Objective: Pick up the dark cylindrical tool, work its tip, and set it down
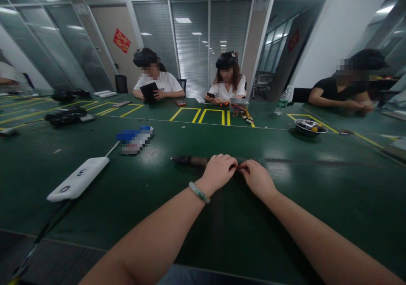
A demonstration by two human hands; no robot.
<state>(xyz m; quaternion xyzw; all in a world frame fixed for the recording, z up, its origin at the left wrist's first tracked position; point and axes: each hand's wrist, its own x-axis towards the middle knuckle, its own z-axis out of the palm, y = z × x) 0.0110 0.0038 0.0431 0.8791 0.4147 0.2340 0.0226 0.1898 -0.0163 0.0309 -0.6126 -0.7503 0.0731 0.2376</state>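
My left hand (218, 174) and my right hand (256, 179) rest on the green work mat (203, 217), fingertips meeting at the middle. Between them they pinch a short red wire (237, 166), and its full length is hidden by my fingers. A dark cylindrical tool, possibly an electric screwdriver (190, 161), lies just behind and left of my left hand, with its far end partly covered by that hand. A pale green bangle (199, 192) circles my left wrist.
A white power bank (78, 179) with a cable lies to my left, past a blurred blue-and-white package (135, 139). Ahead are a wire bundle (241, 112), a water bottle (283, 101) and a metal bowl (310, 127). Several co-workers sit across the table.
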